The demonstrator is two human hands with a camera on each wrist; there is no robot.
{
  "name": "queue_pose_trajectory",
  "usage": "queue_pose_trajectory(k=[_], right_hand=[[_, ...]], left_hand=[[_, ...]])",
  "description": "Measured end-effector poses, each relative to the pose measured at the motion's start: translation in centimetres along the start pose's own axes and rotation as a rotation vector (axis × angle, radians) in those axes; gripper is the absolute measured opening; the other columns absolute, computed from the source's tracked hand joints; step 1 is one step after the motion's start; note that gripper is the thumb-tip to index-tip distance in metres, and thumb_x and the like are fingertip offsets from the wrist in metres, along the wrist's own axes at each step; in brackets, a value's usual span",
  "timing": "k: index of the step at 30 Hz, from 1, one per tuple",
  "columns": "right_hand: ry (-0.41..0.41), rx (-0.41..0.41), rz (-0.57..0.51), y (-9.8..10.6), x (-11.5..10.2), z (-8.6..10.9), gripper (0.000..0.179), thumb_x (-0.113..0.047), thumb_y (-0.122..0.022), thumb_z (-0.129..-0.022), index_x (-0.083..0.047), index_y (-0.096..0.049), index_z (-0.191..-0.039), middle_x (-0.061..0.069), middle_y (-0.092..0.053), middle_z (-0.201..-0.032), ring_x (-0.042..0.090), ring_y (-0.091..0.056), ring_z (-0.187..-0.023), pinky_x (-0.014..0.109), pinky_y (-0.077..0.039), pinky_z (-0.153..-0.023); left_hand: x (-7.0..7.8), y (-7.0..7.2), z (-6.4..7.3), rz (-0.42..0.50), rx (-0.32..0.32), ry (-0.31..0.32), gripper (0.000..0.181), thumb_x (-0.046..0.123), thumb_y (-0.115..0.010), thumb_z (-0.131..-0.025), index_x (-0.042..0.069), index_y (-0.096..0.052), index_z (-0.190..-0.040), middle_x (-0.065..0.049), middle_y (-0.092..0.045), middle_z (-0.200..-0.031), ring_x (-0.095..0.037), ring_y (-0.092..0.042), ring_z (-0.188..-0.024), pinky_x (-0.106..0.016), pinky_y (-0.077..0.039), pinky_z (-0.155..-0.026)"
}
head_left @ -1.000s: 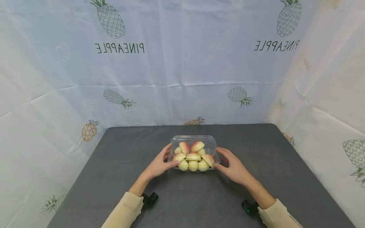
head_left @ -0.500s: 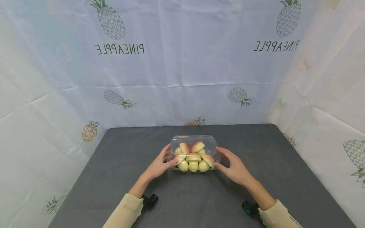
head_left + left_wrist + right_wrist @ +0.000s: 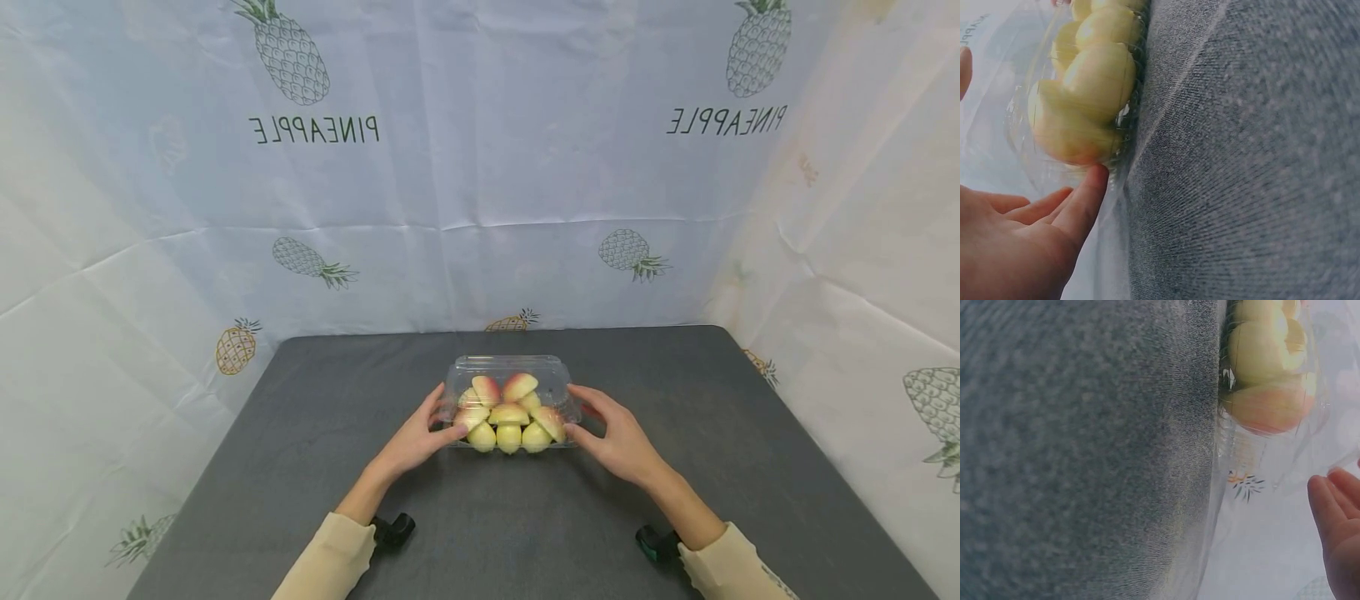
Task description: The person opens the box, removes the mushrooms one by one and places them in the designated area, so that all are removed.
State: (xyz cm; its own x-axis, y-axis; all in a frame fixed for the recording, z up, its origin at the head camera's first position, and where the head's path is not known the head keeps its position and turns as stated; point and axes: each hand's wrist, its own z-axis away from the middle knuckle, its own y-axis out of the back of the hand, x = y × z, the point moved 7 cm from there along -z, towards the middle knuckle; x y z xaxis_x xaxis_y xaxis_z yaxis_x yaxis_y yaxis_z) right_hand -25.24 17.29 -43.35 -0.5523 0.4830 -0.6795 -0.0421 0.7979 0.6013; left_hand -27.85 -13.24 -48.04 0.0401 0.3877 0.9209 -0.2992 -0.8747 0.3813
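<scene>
Your clear plastic fruit box (image 3: 551,382) sits on the dark grey desk (image 3: 495,525), a little below the centre of the head view. Inside it you have yellow fruit (image 3: 508,413), some pieces blushed red, piled up from a front row.

Your left hand (image 3: 411,437) is at the box's left end and your right hand (image 3: 618,442) at its right end, so the box lies between them. Your grip is spread on both sides, thumbs apart from the other fingers. In the left wrist view, one of your fingertips meets the box's end low down, near the desk; in the right wrist view you can't tell whether the fingers touch the plastic.

At the bottom of the head view, you wear cream sleeves (image 3: 326,557) and a black wrist device (image 3: 394,531) on each arm. Behind the desk, across the upper frame, hangs a pale curtain (image 3: 517,167) printed with pineapples.
</scene>
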Motion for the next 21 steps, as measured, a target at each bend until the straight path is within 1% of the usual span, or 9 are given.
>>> queue_pose_trajectory(k=[5,7,10,12,16,21], right_hand=[[0.003,0.006,0.004,0.2,-0.1,-0.2,0.059,-0.016,-0.074,-0.095,0.002,-0.050,-0.146,0.020,-0.053,-0.145,0.042,-0.054,-0.130,0.052,-0.049,-0.102],[0.002,0.007,0.006,0.2,-0.1,-0.2,0.058,-0.016,-0.074,-0.096,0.002,-0.050,-0.146,0.019,-0.053,-0.145,0.041,-0.054,-0.130,0.051,-0.049,-0.102],[-0.004,0.010,0.001,0.3,-0.1,-0.4,0.058,-0.016,-0.074,-0.096,0.002,-0.051,-0.146,0.019,-0.053,-0.145,0.040,-0.053,-0.131,0.050,-0.049,-0.103],[-0.005,0.012,0.003,0.4,-0.1,-0.5,0.057,-0.017,-0.074,-0.096,0.002,-0.051,-0.146,0.018,-0.053,-0.145,0.039,-0.053,-0.131,0.050,-0.049,-0.103],[-0.005,0.016,-0.018,0.5,-0.2,-0.8,0.055,-0.016,-0.072,-0.097,0.000,-0.052,-0.146,0.018,-0.053,-0.145,0.039,-0.051,-0.133,0.052,-0.048,-0.104],[-0.013,0.016,-0.043,0.8,-0.5,-1.1,0.053,-0.013,-0.071,-0.098,-0.001,-0.052,-0.146,0.018,-0.054,-0.145,0.038,-0.051,-0.133,0.051,-0.047,-0.105]], left_hand=[[-0.1,-0.1,0.0,-0.007,-0.009,-0.017,0.098,0.038,-0.073,-0.094,0.012,-0.009,-0.165,-0.019,-0.030,-0.162,-0.043,-0.035,-0.145,-0.058,-0.046,-0.104],[-0.1,-0.2,0.0,0.010,-0.021,-0.022,0.099,0.037,-0.074,-0.094,0.012,-0.009,-0.165,-0.019,-0.032,-0.160,-0.042,-0.036,-0.144,-0.057,-0.046,-0.105],[-0.1,-0.3,0.1,0.026,-0.033,-0.038,0.100,0.035,-0.075,-0.094,0.011,-0.009,-0.165,-0.021,-0.031,-0.160,-0.043,-0.036,-0.144,-0.055,-0.047,-0.104],[-0.1,-0.4,0.0,0.042,-0.036,-0.035,0.100,0.034,-0.076,-0.094,0.012,-0.009,-0.165,-0.020,-0.031,-0.160,-0.041,-0.036,-0.144,-0.053,-0.048,-0.105],[-0.2,-0.4,0.0,0.040,-0.023,-0.027,0.100,0.032,-0.078,-0.092,0.015,-0.012,-0.165,-0.017,-0.026,-0.164,-0.040,-0.034,-0.146,-0.051,-0.048,-0.105],[-0.1,-0.5,-0.1,0.047,-0.026,-0.045,0.099,0.029,-0.079,-0.092,0.012,-0.014,-0.164,-0.015,-0.018,-0.167,-0.040,-0.032,-0.147,-0.050,-0.047,-0.107]])
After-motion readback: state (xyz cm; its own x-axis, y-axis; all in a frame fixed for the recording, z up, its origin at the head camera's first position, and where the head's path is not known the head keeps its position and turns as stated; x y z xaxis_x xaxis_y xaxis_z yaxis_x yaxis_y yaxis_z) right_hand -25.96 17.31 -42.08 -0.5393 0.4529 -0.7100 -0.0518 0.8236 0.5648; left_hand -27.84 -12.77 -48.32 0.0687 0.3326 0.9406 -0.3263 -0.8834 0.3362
